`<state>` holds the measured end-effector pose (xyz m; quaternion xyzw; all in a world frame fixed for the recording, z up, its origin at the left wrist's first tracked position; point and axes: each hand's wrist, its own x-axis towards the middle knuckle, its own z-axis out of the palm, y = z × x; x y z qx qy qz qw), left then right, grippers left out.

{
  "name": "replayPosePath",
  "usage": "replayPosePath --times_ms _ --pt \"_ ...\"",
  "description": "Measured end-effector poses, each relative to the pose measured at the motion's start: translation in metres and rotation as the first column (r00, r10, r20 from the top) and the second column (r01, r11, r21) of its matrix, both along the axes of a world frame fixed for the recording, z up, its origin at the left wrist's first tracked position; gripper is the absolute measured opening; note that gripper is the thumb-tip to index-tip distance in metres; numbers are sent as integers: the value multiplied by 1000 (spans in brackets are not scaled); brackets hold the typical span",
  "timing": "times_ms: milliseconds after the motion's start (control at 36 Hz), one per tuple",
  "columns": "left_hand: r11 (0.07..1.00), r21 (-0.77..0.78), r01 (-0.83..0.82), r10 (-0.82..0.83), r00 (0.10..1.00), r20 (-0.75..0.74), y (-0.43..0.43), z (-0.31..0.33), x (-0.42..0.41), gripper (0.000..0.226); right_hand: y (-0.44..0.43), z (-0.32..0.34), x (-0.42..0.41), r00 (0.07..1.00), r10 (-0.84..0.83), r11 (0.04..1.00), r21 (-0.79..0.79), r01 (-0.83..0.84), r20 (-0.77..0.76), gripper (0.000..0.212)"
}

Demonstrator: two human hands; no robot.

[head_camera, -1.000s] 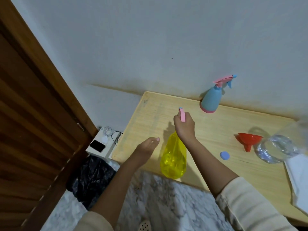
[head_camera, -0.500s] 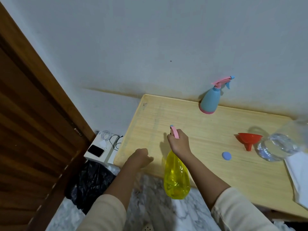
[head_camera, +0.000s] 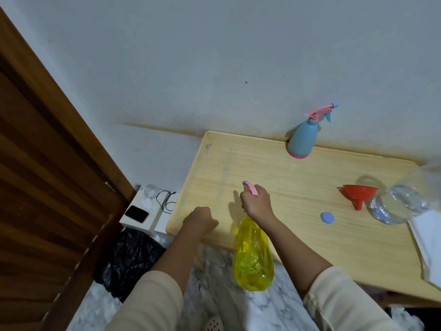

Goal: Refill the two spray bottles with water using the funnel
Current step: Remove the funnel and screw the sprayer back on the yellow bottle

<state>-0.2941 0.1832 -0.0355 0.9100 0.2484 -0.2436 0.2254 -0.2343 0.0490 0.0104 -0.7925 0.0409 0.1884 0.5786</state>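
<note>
- Far left: brown wooden door [head_camera: 47, 187]; beside its foot, a white box [head_camera: 148, 216] with a phone [head_camera: 136, 213] and coiled cables [head_camera: 160, 199] on top, and a black bag [head_camera: 128, 256] on the marble floor [head_camera: 214, 295].
- Left hand [head_camera: 199, 220] curled into a loose fist at the near-left edge of the wooden worktop [head_camera: 298, 187], grip closed on nothing visible.
- Right hand [head_camera: 256, 203] just right of it, grip wrapped around the neck and pink trigger head of the yellow spray bottle [head_camera: 253, 256], bottle hanging off the near edge above the floor.
- Far side by the wall: blue spray bottle [head_camera: 303, 139] standing upright, pink head on.
- Right of centre: small blue cap [head_camera: 327, 217] lying flat.
- Just beyond it, red funnel [head_camera: 359, 193] resting on the worktop, spout toward the near side.
- Beside the funnel, clear water bottle [head_camera: 403, 201].
- Right edge: white cloth [head_camera: 429, 244], folded.
</note>
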Motion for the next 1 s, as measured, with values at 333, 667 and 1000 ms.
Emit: replayPosePath --times_ms 333,667,1000 --pt "998 -36 -48 48 999 18 1 -5 -3 32 1 -1 -6 996 50 999 -9 -50 72 5" --pt "998 -45 -42 44 998 53 10 -9 4 20 9 -9 -3 994 74 997 -44 -71 77 4" --pt "830 -528 181 5 943 332 8 43 45 17 16 26 39 903 -55 993 -71 94 425 21"
